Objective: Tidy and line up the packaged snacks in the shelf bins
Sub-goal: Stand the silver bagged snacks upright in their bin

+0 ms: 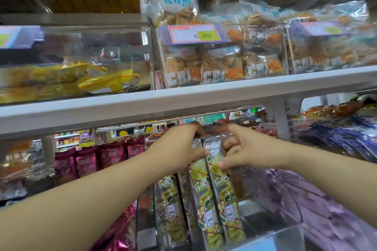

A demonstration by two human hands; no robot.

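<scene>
Both forearms reach in from the bottom corners toward a clear bin point(285, 232) on the lower shelf. In the bin, green snack packs point(204, 199) stand upright in a row, face to back, leaning slightly left; at least 3 fronts show. The left hand point(179, 146) curls its fingers over the top edges of the packs, with its thumb laid on the front of one. The right hand point(242, 149) pinches the top of the right-most pack, thumb on the printed face and fingers bent round behind the sealed edge. The 2 hands sit close together, nearly touching, at the top of the same row.

Just left of the bin, shiny pink packs point(122, 236) lie near the bottom edge, and more dark pink packs point(85, 161) stand in rows further back. To the right lie purple packs point(306, 199), with blue packs point(346, 138) beyond them.

A white shelf board point(183, 100) runs across above the hands. On it stand clear bins of biscuit packs point(222, 67), one carrying a price tag point(194, 33) reading 8.80. The bin to the left holds yellow packs point(102, 81).
</scene>
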